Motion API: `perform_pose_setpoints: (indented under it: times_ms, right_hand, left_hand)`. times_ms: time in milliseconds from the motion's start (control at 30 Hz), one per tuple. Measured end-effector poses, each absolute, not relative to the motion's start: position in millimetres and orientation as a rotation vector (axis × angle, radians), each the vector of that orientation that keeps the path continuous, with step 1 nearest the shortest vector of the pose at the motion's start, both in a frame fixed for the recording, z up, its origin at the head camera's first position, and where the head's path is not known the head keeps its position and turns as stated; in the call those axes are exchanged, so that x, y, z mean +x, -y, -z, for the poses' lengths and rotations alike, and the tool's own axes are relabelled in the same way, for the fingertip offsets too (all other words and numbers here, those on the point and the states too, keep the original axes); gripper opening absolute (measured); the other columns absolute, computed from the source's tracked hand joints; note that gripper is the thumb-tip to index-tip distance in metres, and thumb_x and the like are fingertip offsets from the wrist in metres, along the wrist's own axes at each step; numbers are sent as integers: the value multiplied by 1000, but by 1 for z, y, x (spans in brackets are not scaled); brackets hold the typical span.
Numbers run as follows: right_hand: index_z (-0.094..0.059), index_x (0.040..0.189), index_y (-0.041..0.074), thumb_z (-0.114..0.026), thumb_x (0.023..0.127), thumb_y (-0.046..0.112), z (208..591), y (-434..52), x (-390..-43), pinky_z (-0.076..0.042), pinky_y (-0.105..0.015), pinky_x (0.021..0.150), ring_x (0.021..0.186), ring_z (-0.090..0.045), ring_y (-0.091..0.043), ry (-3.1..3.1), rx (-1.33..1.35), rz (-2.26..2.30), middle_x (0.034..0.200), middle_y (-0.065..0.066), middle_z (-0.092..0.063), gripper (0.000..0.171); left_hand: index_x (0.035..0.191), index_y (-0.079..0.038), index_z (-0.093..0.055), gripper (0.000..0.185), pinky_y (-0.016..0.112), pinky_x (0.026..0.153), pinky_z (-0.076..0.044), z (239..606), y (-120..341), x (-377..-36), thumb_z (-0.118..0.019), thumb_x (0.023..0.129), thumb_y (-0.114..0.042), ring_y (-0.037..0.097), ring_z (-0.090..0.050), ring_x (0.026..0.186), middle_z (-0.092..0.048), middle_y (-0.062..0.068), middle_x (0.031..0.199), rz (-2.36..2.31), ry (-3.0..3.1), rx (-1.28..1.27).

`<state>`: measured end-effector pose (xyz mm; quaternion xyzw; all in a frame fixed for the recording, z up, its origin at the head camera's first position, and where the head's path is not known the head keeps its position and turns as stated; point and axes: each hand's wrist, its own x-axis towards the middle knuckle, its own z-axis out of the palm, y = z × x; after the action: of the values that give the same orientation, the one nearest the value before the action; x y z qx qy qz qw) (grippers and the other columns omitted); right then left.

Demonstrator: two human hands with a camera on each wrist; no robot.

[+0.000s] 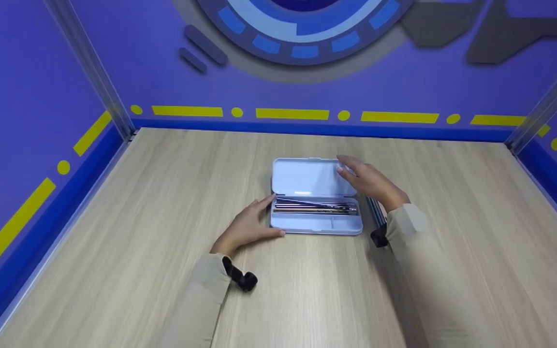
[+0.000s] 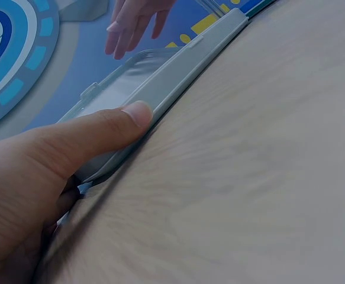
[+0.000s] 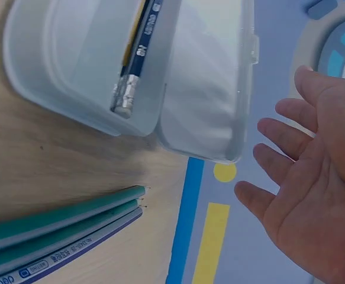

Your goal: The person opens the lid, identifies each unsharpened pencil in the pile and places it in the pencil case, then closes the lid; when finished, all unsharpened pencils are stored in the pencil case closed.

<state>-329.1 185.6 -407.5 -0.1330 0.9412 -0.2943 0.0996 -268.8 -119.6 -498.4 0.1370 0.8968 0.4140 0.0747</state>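
Observation:
A pale blue pencil case [image 1: 315, 224] lies open in the middle of the wooden table [image 1: 162, 203], its lid [image 1: 307, 177] tipped back. Several pencils [image 1: 315, 208] lie in its tray. My left hand [image 1: 253, 223] rests against the case's left end, with the straight thumb [image 2: 104, 131] pressed along the front edge [image 2: 181, 71]. My right hand [image 1: 366, 181] hovers by the lid's right end with its fingers spread and holds nothing. In the right wrist view the open palm [image 3: 317, 183] is a little way off the lid [image 3: 208, 89].
A few loose green pencils [image 3: 60, 228] lie on the table just right of the case, under my right wrist [image 1: 374, 212]. Blue walls with yellow stripes [image 1: 292, 114] close in the table on three sides.

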Motion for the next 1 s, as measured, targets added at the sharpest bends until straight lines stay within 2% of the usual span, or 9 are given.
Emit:
perform_pose_setpoints:
  times_ms: [133,267,433,700,1000]
  right_hand:
    - [-22,154,17,-40,103,37,411,-183,-331,-10,-53,120,150,-6,-31,-2798,-398,820,162,-10,-16,58]
    - [-24,154,15,-41,103,36,412,-181,-331,-11,-55,119,150,-6,-33,-2816,-400,792,161,-12,-16,57]
    - [-33,151,15,-42,103,35,411,-178,-330,-18,-54,118,147,-17,-35,-2831,-381,807,159,-13,-24,53]
    - [-37,148,15,-44,102,35,408,-177,-327,-27,-54,115,141,-32,-35,-2869,-359,833,155,-12,-31,50]
    - [-37,149,12,-44,102,34,407,-179,-327,-29,-53,114,139,-34,-36,-2901,-340,821,153,-15,-31,52]
  left_hand:
    - [151,-30,-31,101,54,117,-22,499,120,-269,-84,67,-51,36,-22,145,-34,7,155,-1246,-2683,411]
    - [151,-28,-31,101,52,117,-23,499,119,-269,-84,67,-50,34,-25,145,-35,7,154,-1256,-2676,420]
    - [152,-25,-31,101,48,117,-26,498,119,-269,-83,68,-49,30,-31,143,-37,8,153,-1245,-2690,444]
    - [152,-24,-31,101,50,118,-21,498,118,-268,-82,69,-51,36,-24,145,-36,5,154,-1182,-2731,436]
    - [152,-25,-31,97,51,118,-22,496,115,-266,-78,71,-51,39,-24,144,-36,3,154,-1124,-2779,446]
